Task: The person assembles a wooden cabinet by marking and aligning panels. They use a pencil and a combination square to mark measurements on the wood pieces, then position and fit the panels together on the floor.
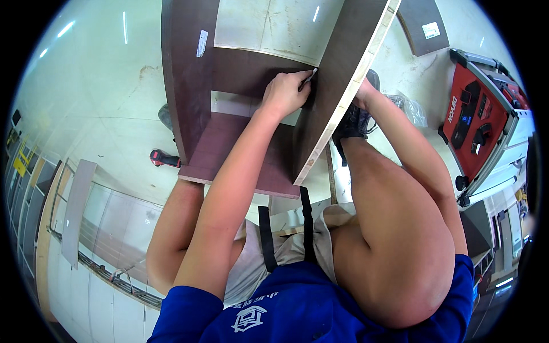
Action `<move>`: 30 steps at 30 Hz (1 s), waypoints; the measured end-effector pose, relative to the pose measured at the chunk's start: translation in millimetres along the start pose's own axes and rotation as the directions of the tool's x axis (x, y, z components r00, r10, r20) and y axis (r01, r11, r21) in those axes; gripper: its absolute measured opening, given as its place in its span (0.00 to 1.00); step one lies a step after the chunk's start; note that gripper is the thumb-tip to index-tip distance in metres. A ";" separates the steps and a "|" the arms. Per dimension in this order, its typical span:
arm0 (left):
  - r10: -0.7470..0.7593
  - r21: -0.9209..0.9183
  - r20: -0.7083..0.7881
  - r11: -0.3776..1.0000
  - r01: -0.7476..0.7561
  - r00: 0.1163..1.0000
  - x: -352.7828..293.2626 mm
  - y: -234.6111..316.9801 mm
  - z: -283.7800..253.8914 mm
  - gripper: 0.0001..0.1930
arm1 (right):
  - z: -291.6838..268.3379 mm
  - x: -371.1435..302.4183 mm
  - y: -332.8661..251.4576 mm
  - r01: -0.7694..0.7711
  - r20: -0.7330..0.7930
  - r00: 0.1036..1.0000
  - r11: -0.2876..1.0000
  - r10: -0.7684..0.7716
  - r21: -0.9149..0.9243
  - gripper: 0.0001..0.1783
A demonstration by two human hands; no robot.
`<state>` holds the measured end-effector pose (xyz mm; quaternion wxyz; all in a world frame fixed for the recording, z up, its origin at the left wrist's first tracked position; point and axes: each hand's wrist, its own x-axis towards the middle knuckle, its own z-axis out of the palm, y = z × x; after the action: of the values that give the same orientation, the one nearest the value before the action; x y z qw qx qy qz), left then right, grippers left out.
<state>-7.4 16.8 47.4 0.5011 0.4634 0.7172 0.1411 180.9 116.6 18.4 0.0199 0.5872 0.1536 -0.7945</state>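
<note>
Head view: a dark brown panel frame is set directly ahead, its near end between the legs. By the left hand a thin metallic piece is pinched, its tip held at or near the corner where the crosspiece is met by the right panel; its exact kind cannot be told. The right hand is placed at that panel's outer side, fingers mostly hidden; whether anything is gripped cannot be told.

Risks, as judged: the dark face could be scratched if the tip is pressed at a slant and slips. The panel could be pushed out of square if force from one side is not matched on the other. A gap at the corner might be missed, the spot being partly covered by the left fingers. The shoe, just beside the panel, could be struck if the frame is tipped. Footing could be lost if the nearby plastic bag is stepped on.
</note>
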 end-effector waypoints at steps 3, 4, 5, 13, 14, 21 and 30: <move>0.000 0.011 0.002 1.000 0.000 1.000 1.8 0.1 3.0 0.18 | 2.8 -3.1 -3.4 0.002 -0.013 1.000 0.999 -0.002 -0.048 0.19; -0.001 0.016 0.004 1.000 0.001 1.000 1.9 -0.9 3.7 0.18 | 3.6 -3.5 -2.8 0.008 -0.016 1.000 0.999 -0.009 -0.039 0.19; -0.003 0.021 0.006 1.000 0.003 1.000 1.8 -1.6 4.6 0.18 | 4.3 -3.9 -2.1 0.014 -0.019 1.000 0.999 -0.015 -0.031 0.19; -0.071 0.094 0.050 0.993 0.066 0.996 2.7 4.7 0.0 0.19 | -6.0 9.1 7.9 -0.033 0.013 0.999 0.999 0.033 -0.019 0.19; -0.086 0.112 0.052 0.991 0.079 0.995 2.6 6.5 -1.2 0.19 | -5.9 9.5 8.8 -0.035 0.004 0.999 0.999 0.035 -0.019 0.19; -0.047 0.212 0.058 0.977 0.033 0.997 1.0 7.9 0.1 0.19 | -1.9 6.2 7.2 -0.038 -0.008 0.999 0.999 0.038 -0.004 0.19; -0.020 0.234 0.117 0.972 -0.008 0.993 9.7 11.4 -11.2 0.18 | 0.2 4.1 4.1 -0.036 -0.009 0.999 0.999 0.036 -0.014 0.19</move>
<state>-11.6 33.7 54.4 0.4852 0.5244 0.6992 0.0262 180.4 113.2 13.7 0.0376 0.5931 0.1489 -0.7903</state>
